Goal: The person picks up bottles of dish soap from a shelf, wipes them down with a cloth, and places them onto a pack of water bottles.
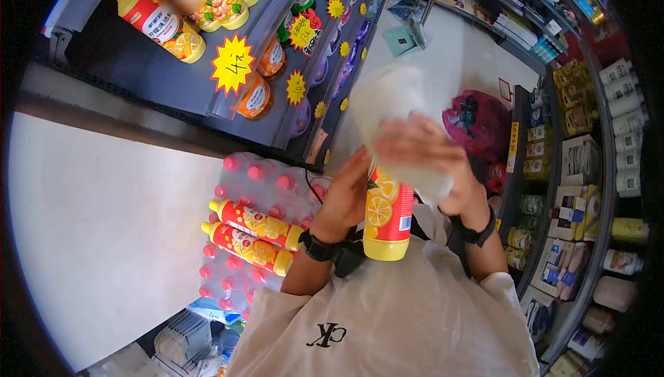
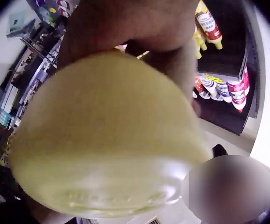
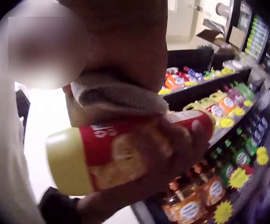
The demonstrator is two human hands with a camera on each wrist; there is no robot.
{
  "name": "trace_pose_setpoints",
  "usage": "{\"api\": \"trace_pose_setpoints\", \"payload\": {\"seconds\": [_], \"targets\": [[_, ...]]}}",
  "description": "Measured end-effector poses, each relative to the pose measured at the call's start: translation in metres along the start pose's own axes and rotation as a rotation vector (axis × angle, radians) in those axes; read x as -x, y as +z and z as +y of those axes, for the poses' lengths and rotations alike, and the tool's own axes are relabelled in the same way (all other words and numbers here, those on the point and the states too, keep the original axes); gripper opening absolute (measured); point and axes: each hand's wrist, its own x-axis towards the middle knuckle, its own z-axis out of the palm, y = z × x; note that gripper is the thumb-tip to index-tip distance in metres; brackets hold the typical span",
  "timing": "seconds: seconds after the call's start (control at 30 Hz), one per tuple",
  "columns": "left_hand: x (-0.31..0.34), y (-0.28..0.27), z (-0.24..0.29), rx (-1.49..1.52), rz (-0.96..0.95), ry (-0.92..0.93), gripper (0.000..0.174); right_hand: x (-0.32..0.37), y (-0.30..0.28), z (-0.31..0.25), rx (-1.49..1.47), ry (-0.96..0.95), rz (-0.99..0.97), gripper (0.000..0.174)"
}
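In front of the chest, my left hand [image 1: 344, 197] grips a yellow bottle [image 1: 389, 214] with a red, orange-printed label. Its yellow base [image 2: 111, 135] fills much of the left wrist view. Fingers [image 3: 172, 147] of that hand wrap round the label in the right wrist view. My right hand [image 1: 423, 147], blurred, holds a pale cloth [image 1: 391, 97] over the bottle's upper part, which it hides in the head view. From the right wrist, the folded cloth [image 3: 118, 100] lies along the bottle's side.
Two similar bottles [image 1: 259, 223] lie on a wrapped pack of pink-capped bottles [image 1: 232, 263] at left. Shelves with yellow price tags [image 1: 233, 64] stand ahead, beside a white panel [image 1: 90, 238]. A magenta bag [image 1: 477, 124] sits on the floor near the stocked right-hand shelves [image 1: 553, 190].
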Motion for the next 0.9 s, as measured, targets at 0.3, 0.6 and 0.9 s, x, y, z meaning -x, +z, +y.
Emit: {"api": "trace_pose_setpoints", "payload": {"seconds": [0.3,0.6,0.9], "targets": [[0.023,-0.028,-0.001,-0.419,-0.019,0.141,0.043,0.002,0.050,-0.017,-0.113,-0.211,-0.163,0.065],[-0.001,0.038,0.010,0.155,0.326,0.006,0.064,0.045,-0.004,0.006,-0.931,0.080,0.209,0.047],[-0.006,0.023,0.004,-0.014,-0.012,-0.141,0.068,0.034,0.031,0.013,-0.470,0.503,1.011,0.048]]}}
